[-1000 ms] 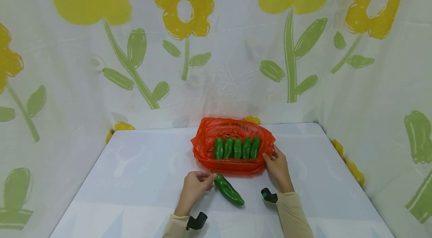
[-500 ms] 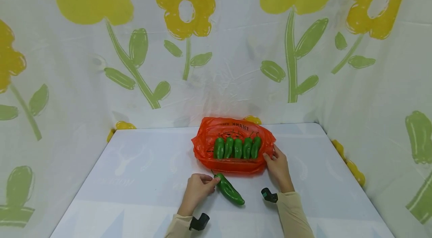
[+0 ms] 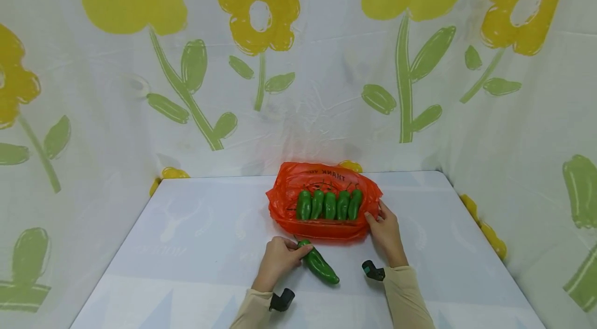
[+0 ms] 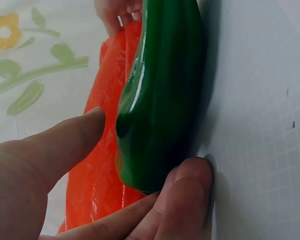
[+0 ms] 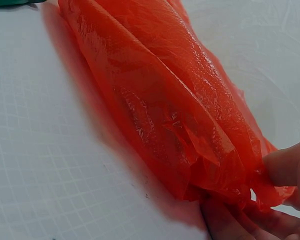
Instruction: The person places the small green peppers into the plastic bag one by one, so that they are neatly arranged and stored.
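Note:
A long green pepper (image 3: pixel 320 267) lies diagonally on the white table, in front of a red plastic bag (image 3: pixel 317 230). My left hand (image 3: pixel 279 261) is at its stem end; the thumb overlaps the pepper in the head view. In the left wrist view a narrow gap shows between thumb and pepper (image 4: pixel 165 95), and the fingertips (image 4: pixel 190 175) lie right at its lower end. Several more green peppers (image 3: pixel 329 206) stand in a row in the bag's opening. At the bag's right edge, my right hand (image 3: pixel 386 230) pinches the plastic (image 5: pixel 175 115) between thumb and fingers.
The white table (image 3: pixel 196 235) reaches back to a white curtain (image 3: pixel 317 85) printed with yellow flowers, which hangs on three sides. A black wrist camera (image 3: pixel 282 300) sits on the left wrist and another camera (image 3: pixel 373 270) on the right.
My left hand has shifted to the right along the loose pepper, its thumb now over the pepper's upper part. The right hand still holds the bag, which has not moved.

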`<state>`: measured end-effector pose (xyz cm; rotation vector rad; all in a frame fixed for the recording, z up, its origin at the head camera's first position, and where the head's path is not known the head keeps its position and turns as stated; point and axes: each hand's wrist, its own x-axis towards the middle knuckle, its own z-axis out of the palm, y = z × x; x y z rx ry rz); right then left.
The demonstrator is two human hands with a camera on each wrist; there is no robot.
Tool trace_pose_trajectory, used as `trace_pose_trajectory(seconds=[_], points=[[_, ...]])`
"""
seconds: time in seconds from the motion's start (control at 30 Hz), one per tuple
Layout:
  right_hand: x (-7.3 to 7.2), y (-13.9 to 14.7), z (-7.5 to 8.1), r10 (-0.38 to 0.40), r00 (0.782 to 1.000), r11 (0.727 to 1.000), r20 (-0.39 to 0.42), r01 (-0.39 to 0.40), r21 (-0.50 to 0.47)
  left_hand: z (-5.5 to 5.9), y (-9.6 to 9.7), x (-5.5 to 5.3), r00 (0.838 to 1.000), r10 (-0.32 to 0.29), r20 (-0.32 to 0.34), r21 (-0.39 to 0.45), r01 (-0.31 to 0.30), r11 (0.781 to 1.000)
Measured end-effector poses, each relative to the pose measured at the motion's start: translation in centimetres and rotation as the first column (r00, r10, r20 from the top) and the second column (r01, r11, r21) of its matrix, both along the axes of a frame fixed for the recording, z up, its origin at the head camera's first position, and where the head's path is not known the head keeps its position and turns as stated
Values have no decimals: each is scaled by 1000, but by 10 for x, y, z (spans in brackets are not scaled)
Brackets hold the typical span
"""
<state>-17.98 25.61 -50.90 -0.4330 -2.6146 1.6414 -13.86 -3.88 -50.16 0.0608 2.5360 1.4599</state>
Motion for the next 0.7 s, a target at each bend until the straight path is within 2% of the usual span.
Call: trace_pose_trajectory(seconds=[0.17,0.4,0.7], points=[[0,0,0,2,1000,1000,-1,-2,9,0,6,-1,1000,17,-21,-38,-17,999],[-1,0,0,1,1000,1000,0,-1,9,0,8,-3,999,12,-35,-40,-13,999],[-1,-1,1,1,1000,1000,6,-1,20,-3,4,-5,1000,-4,-10,24,4,1000]])
